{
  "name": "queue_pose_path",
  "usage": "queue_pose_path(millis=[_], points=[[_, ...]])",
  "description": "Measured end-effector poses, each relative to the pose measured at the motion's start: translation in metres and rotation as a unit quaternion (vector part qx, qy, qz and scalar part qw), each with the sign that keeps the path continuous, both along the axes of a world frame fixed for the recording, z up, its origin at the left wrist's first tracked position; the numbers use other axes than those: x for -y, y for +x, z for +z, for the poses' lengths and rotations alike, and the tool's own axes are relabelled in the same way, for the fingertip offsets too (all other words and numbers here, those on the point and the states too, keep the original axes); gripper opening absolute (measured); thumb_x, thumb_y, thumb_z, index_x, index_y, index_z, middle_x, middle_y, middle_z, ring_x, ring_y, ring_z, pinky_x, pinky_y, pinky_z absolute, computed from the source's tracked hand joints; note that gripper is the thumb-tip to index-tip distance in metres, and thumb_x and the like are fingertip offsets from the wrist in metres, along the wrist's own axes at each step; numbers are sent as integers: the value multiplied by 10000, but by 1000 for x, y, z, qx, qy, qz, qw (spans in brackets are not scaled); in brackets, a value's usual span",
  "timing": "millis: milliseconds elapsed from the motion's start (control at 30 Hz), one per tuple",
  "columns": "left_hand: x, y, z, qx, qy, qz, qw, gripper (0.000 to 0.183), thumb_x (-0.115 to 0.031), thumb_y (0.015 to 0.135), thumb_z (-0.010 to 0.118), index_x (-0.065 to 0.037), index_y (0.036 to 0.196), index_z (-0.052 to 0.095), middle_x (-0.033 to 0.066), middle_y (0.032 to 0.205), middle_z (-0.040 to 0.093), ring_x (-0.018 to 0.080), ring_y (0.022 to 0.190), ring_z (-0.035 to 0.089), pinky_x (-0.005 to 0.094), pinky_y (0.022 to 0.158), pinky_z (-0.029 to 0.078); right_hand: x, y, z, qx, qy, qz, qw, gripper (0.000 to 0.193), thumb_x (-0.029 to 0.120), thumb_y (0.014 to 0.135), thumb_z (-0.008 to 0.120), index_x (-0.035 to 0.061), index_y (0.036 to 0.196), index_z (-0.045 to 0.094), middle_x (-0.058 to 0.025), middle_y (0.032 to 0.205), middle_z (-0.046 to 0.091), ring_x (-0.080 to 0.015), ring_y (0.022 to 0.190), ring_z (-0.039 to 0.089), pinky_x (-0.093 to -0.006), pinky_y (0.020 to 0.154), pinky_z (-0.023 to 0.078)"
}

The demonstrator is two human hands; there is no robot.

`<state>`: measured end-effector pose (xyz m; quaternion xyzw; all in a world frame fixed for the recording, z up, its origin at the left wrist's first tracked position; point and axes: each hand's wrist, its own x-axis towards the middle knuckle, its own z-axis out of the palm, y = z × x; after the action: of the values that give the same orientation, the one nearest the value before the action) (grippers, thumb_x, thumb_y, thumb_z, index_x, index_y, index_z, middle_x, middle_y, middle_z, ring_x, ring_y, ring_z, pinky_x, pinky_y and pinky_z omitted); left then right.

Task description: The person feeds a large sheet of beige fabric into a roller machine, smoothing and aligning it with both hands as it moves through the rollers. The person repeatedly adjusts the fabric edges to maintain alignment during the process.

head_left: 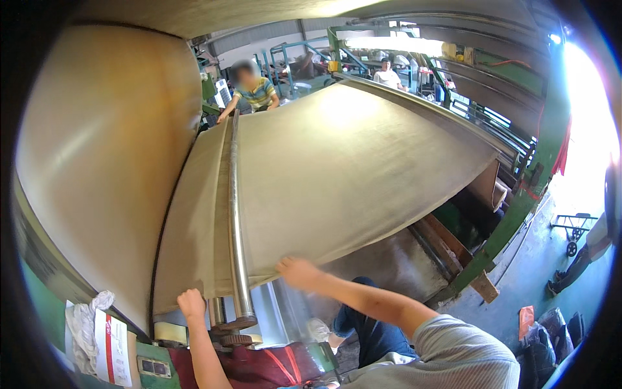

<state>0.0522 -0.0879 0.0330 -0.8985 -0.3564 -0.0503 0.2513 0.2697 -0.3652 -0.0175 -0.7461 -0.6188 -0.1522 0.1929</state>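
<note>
A wide sheet of beige fabric (pixel 337 168) stretches away from me across the machine. A long shiny metal roller (pixel 236 220) lies over it, pointing away from me. My left hand (pixel 191 303) is closed in a fist at the sheet's near edge, left of the roller's near end, and seems to grip the fabric there. To the right of the roller, my right hand (pixel 299 273) is at the same near edge; motion blurs it, and its fingers cannot be made out.
A large tan drum (pixel 110 162) rises at the left. At the sheet's far end a person in a striped shirt (pixel 259 94) reaches toward the roller. A green machine post (pixel 518 214) stands at the right. Dark red cloth (pixel 259 366) lies below the roller's end.
</note>
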Motion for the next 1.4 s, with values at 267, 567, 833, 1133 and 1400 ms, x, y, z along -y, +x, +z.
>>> queue_pose_path(millis=[267,567,833,1133,1400], points=[[0,-4,1,-8,29,-7,1000,113,-86,705,582,-118,636,667,101,691,652,221,664,657,319,576,503,114,133,15,23,-24,-297,954,142,124,706,527,42,770,623,-190,845,595,-317,828,584,-417,725,448],[-27,-13,-27,-29,53,49,997,115,-99,718,579,-129,662,675,94,693,654,219,676,658,310,566,502,103,91,-19,-57,-78,-321,942,137,152,669,541,56,668,638,-154,705,634,-313,671,630,-400,604,487],[3,-4,-1,-16,40,3,999,96,-99,719,591,-118,687,679,87,715,657,231,693,656,315,567,504,77,44,-27,-75,-88,-273,955,146,159,666,541,63,649,650,-146,697,637,-293,667,632,-389,581,485],[-15,-13,-12,-13,24,83,996,95,-91,717,586,-102,685,674,107,718,652,243,708,653,322,573,506,34,11,-11,-89,-58,-212,972,136,162,680,545,66,660,639,-133,679,630,-292,658,627,-398,549,476],[-8,-2,-7,-50,17,19,998,121,-90,735,564,-102,685,673,109,727,656,245,711,655,331,585,509,8,-10,8,-53,-52,-139,987,123,99,750,490,37,843,541,-150,818,601,-277,789,602,-373,670,475]])
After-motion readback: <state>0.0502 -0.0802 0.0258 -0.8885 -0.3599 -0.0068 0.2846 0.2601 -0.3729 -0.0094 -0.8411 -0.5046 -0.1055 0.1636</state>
